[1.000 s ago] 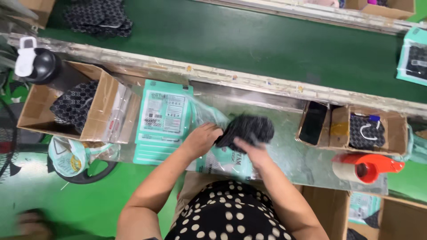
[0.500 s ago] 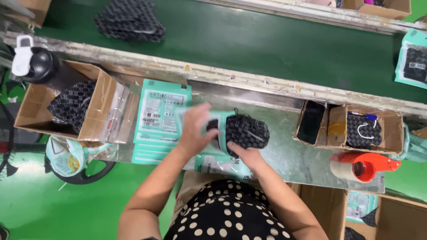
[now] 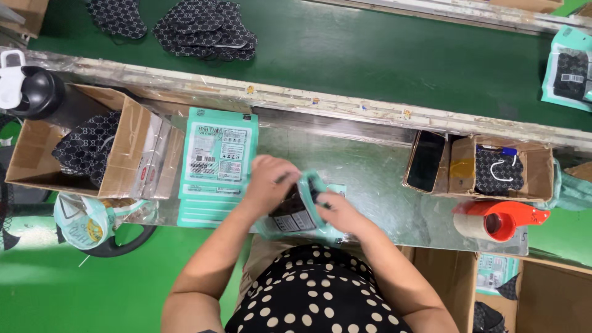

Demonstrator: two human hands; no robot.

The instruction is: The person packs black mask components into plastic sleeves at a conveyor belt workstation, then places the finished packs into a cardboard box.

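My left hand [image 3: 269, 180] and my right hand [image 3: 336, 209] both grip a teal plastic pouch [image 3: 298, 209] at the middle of the metal worktop [image 3: 364, 166]. A stack of dark patterned face masks shows inside the pouch, under its clear window. The left hand holds the pouch's upper left edge, the right hand its right side. A stack of flat teal pouches [image 3: 219, 160] lies just left of my hands.
An open cardboard box with dark masks [image 3: 86, 148] stands at the left. A small box with a phone [image 3: 427, 161] and a mask sits at the right, beside a red tape dispenser [image 3: 499, 221]. Loose masks [image 3: 203, 28] and a filled pouch [image 3: 570, 71] lie on the green conveyor belt.
The loose stack of dark masks I held has gone into a teal pouch, now gripped by both hands nearer my body. The masks on the belt moved right.
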